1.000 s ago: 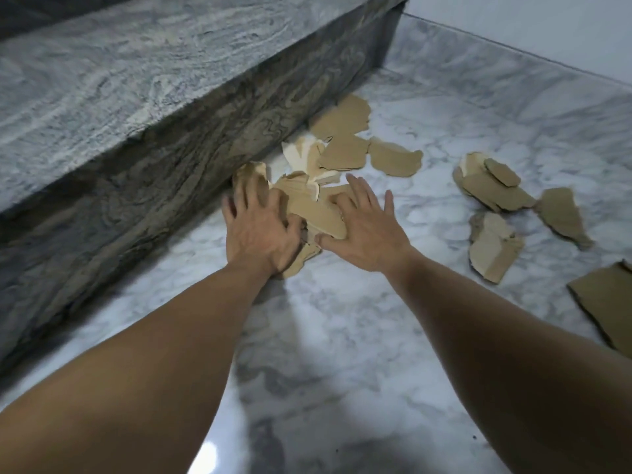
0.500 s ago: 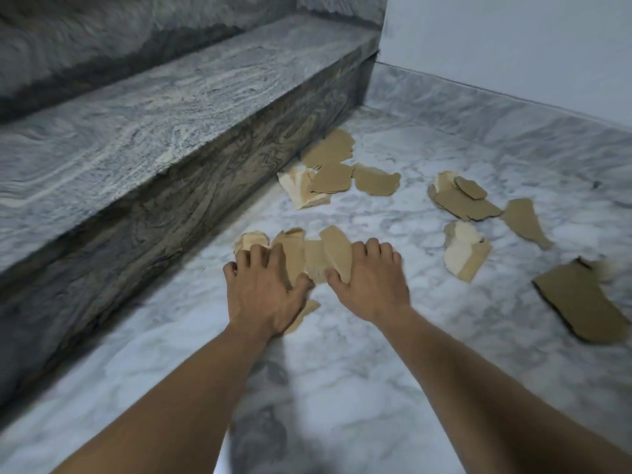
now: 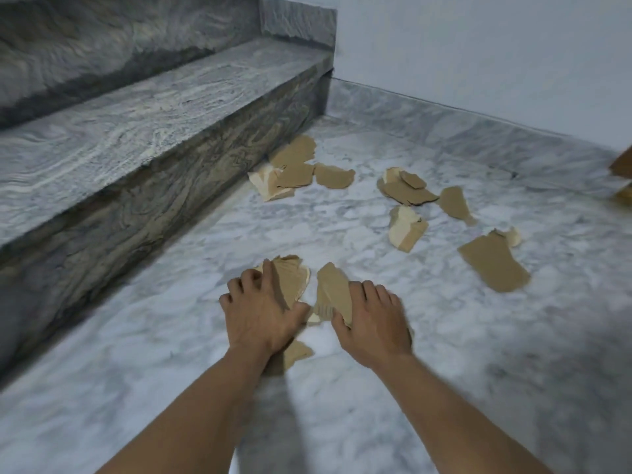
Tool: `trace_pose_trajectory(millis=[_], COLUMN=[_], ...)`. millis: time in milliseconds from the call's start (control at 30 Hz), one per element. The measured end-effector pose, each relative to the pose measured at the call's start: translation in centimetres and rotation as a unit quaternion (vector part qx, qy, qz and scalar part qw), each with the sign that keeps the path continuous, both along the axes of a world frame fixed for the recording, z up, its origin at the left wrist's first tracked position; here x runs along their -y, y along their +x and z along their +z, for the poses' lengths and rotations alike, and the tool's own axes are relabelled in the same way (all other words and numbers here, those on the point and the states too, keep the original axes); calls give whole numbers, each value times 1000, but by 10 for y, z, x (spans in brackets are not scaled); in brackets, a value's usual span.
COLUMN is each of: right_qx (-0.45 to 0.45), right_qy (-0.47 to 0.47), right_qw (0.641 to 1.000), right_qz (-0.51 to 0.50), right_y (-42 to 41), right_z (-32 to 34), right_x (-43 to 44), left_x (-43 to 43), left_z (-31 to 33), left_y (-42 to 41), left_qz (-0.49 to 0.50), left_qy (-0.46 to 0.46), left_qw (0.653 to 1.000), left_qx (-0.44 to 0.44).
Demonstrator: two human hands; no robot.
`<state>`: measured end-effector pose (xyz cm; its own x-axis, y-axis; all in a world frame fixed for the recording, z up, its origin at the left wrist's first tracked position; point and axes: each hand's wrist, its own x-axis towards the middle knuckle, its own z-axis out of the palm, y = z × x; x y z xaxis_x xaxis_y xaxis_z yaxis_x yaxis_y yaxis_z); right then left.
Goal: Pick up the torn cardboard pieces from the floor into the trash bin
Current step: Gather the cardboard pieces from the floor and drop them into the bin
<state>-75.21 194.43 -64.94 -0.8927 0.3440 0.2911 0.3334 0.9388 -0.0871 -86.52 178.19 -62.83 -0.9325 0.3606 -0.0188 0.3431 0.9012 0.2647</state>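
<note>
Two hands on torn cardboard, low on the marble floor [image 3: 178, 340].
The left hand [image 3: 260, 313] curls its fingers [image 3: 273, 285] over the fanned cardboard pieces [image 3: 294, 275], which stick out at its 1 o'clock. The right hand [image 3: 374, 321] pinches the tilted cardboard piece [image 3: 333, 290] at its 11 o'clock, fingers curled and thumb at the lower edge. Loose cardboard scraps [image 3: 492, 265] lie well apart at 2 o'clock, and others lie beside the step [image 3: 136, 138] at 12.

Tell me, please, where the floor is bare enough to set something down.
Bare floor lies right of the right hand, nearer the person, and between the left hand and the step. Crowded: gathered pieces under both hands, scattered pieces ahead.
</note>
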Motion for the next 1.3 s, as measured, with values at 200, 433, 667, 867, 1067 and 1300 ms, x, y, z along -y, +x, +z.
trace_pose_trajectory(millis=[200,433,667,867,1067,1300], right_qx=[51,46,100,150,159,140], right_qy=[-49,-55,-53,-111,-101,-85], right_qw=[996,995,989,979,981,986], right_qz=[-47,-71,-90,-77,-49,7], right_y=[69,131,152,147,146,148], right_z=[7,19,22,35,26,18], right_x=[6,16,24,20,18,15], left_x=[2,-1,-3,10,37,73], left_z=[7,13,10,23,29,25], left_y=[50,89,109,107,134,172], left_qz=[26,2,-36,-35,-59,-123], left_qy=[47,-15,-7,7,-17,-111], left_qw=[998,1000,999,998,995,984], left_qx=[26,-4,-22,45,74,63])
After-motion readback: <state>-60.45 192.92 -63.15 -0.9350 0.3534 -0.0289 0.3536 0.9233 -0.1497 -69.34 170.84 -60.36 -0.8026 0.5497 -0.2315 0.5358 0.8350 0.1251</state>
